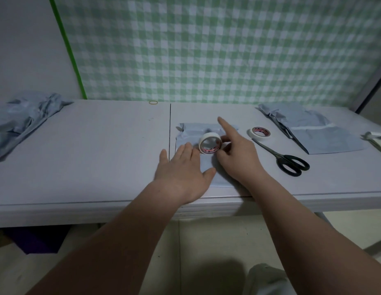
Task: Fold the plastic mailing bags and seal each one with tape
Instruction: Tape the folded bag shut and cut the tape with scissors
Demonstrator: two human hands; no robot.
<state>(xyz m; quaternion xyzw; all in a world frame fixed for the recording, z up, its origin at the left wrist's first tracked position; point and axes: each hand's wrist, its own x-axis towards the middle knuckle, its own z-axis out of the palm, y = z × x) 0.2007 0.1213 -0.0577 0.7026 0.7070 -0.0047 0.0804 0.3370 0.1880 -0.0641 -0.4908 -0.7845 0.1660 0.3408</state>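
Note:
A folded pale blue mailing bag (196,129) lies flat on the table in front of me. My left hand (183,169) rests palm down on its near left part, fingers spread. My right hand (236,154) holds a white tape roll (209,143) upright on its edge on the bag, gripped with thumb and lower fingers while the index finger points away. A second white tape roll (260,132) lies flat on the table to the right.
Black-handled scissors (287,160) lie right of my right hand. A stack of flat blue bags (325,137) sits at the far right, a crumpled pile of bags (21,122) at the far left. A rubber band (153,102) lies at the table's back edge (121,101).

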